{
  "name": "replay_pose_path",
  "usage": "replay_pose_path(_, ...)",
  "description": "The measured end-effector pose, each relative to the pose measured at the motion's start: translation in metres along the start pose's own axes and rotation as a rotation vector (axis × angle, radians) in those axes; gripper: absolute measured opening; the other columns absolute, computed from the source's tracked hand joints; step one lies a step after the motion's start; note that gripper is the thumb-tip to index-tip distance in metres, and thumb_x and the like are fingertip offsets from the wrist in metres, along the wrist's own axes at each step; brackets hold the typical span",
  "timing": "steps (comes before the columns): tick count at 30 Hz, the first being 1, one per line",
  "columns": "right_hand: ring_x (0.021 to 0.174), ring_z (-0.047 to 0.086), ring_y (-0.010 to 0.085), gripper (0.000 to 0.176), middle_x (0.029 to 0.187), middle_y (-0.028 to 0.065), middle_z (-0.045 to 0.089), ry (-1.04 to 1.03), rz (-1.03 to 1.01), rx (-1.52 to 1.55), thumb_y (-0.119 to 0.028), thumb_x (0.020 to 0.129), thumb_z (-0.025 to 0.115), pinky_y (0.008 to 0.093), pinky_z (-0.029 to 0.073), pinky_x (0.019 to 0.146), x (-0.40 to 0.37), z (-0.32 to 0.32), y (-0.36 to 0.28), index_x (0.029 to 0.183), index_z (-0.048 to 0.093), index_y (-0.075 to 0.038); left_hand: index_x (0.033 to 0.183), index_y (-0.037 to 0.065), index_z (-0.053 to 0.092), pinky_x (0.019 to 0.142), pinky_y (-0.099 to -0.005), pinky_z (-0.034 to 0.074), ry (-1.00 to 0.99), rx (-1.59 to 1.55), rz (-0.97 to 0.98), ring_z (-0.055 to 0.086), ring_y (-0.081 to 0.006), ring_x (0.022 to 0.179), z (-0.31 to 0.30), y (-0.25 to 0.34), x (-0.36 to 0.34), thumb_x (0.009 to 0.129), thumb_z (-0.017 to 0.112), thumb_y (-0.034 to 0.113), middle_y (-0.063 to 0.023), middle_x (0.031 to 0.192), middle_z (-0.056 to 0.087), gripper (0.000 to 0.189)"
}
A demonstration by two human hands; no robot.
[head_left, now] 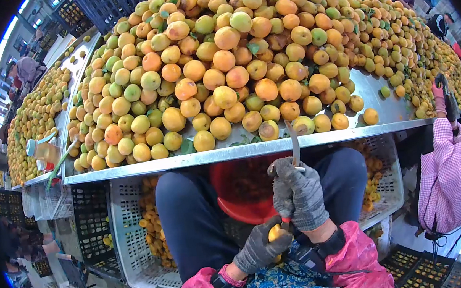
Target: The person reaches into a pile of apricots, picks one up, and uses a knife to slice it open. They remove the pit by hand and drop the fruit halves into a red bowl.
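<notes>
My left hand (262,246), in a grey glove, is closed around a yellow-orange apricot (275,233) above my lap. Just up and to the right, my right hand (300,193), also gloved in grey, grips a knife whose curved blade (295,144) points up toward the table edge. Most of the knife's handle is hidden by the fingers. The two hands are close together. In front of them, a large heap of apricots (222,61), orange, yellow and some green, covers the metal table (209,156).
Below the table edge, a red basin (235,196) sits between my knees. White crates (132,248) holding apricot pieces flank my legs. A plastic bottle (45,152) stands at the left. On the right sits a person in a pink checked sleeve (450,178); others work farther back.
</notes>
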State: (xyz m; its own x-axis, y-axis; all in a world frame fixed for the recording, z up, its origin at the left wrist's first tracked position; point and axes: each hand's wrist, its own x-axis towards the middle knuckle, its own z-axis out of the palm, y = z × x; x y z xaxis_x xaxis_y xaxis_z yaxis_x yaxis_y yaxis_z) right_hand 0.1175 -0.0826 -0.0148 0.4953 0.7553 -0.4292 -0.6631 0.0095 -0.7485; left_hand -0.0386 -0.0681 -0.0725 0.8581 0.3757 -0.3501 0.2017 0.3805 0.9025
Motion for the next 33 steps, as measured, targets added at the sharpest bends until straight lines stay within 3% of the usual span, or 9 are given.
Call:
replay_pose_path(5, 0.044, 0.048, 0.0069, 0.019, 0.06, -0.0009, 0.053, 0.169, 0.031, -0.143, -0.024, 0.087, 0.069, 0.0208, 0.036, 0.039, -0.006, 0.002, 0.014, 0.088, 0.062, -0.006, 0.112, 0.001, 0.058, 0.07, -0.0347, 0.052, 0.06, 0.292, 0.167, 0.067, -0.0203, 0.079, 0.003, 0.012, 0.007, 0.084, 0.069, 0.027, -0.0139, 0.087, 0.068, 0.039)
replay_pose_path(8, 0.046, 0.049, 0.0067, 0.018, 0.062, -0.0012, 0.054, 0.041, 0.035, -0.171, -0.023, 0.087, 0.07, 0.0206, 0.037, 0.04, -0.002, 0.005, 0.019, 0.086, 0.063, -0.006, 0.112, 0.001, 0.058, 0.07, -0.0326, 0.051, 0.06, 0.263, 0.135, 0.067, -0.0181, 0.078, 0.0, 0.003, 0.004, 0.085, 0.068, 0.025, -0.0114, 0.087, 0.069, 0.037)
replay_pose_path(14, 0.051, 0.051, 0.006, 0.021, 0.066, -0.0025, 0.056, -0.078, -0.086, -0.087, -0.027, 0.088, 0.069, 0.0203, 0.039, 0.045, 0.008, 0.0, 0.03, 0.088, 0.064, -0.007, 0.105, -0.001, 0.06, 0.067, -0.0276, 0.05, 0.181, -0.11, -0.023, 0.063, -0.0136, 0.072, -0.003, -0.002, -0.002, 0.089, 0.063, 0.025, -0.0053, 0.084, 0.067, 0.03)
replay_pose_path(16, 0.046, 0.048, 0.0068, 0.022, 0.061, -0.0027, 0.051, -0.206, 0.167, 0.245, -0.029, 0.087, 0.069, 0.0213, 0.038, 0.042, 0.009, -0.005, 0.02, 0.087, 0.06, -0.008, 0.102, -0.001, 0.06, 0.065, -0.0269, 0.05, 0.09, -0.47, 0.016, 0.062, -0.0141, 0.069, -0.006, 0.004, 0.0, 0.091, 0.059, 0.033, -0.0074, 0.081, 0.066, 0.036)
replay_pose_path(17, 0.039, 0.036, 0.0074, 0.022, 0.052, -0.0068, 0.032, -0.146, 0.156, 0.196, -0.031, 0.092, 0.062, 0.0248, 0.031, 0.034, 0.01, 0.002, 0.019, 0.085, 0.052, -0.012, 0.102, -0.001, 0.06, 0.065, -0.0269, 0.05, 0.091, -0.469, 0.017, 0.062, -0.0141, 0.069, -0.008, 0.001, 0.001, 0.091, 0.059, 0.033, -0.0074, 0.081, 0.066, 0.036)
replay_pose_path(23, 0.038, 0.033, 0.0077, 0.025, 0.052, -0.007, 0.033, -0.29, 0.282, 0.478, -0.037, 0.096, 0.054, 0.0251, 0.03, 0.034, 0.027, -0.002, 0.025, 0.088, 0.053, -0.014, 0.102, 0.001, 0.059, 0.065, -0.0274, 0.05, -0.206, -0.979, -0.113, 0.061, -0.0145, 0.069, -0.016, -0.008, 0.007, 0.093, 0.056, 0.038, -0.0074, 0.083, 0.064, 0.038)
replay_pose_path(25, 0.038, 0.033, 0.0078, 0.026, 0.052, -0.007, 0.033, -0.296, 0.326, 0.528, -0.038, 0.097, 0.053, 0.0252, 0.03, 0.034, 0.035, -0.002, 0.026, 0.089, 0.053, -0.013, 0.1, 0.002, 0.06, 0.065, -0.0274, 0.05, 0.025, -0.91, -0.14, 0.06, -0.0133, 0.069, -0.014, -0.01, 0.01, 0.093, 0.057, 0.037, -0.0062, 0.083, 0.063, 0.036)
replay_pose_path(32, 0.038, 0.034, 0.0087, 0.027, 0.054, -0.006, 0.034, -0.295, 0.221, 0.46, -0.038, 0.097, 0.052, 0.0257, 0.031, 0.034, 0.058, -0.007, 0.026, 0.088, 0.053, -0.012, 0.1, 0.005, 0.061, 0.07, -0.0268, 0.05, 0.166, -0.721, -0.083, 0.059, -0.0111, 0.078, -0.02, 0.022, 0.032, 0.092, 0.059, 0.034, -0.0035, 0.085, 0.063, 0.03)
replay_pose_path(33, 0.038, 0.034, 0.007, 0.025, 0.051, -0.0076, 0.031, -0.26, 0.231, 0.451, -0.035, 0.095, 0.057, 0.0241, 0.029, 0.035, 0.06, -0.004, 0.023, 0.085, 0.053, -0.013, 0.098, 0.005, 0.059, 0.062, -0.0266, 0.05, 0.253, -0.626, -0.036, 0.059, -0.0126, 0.069, -0.018, 0.021, 0.038, 0.091, 0.06, 0.036, -0.0051, 0.083, 0.062, 0.032)
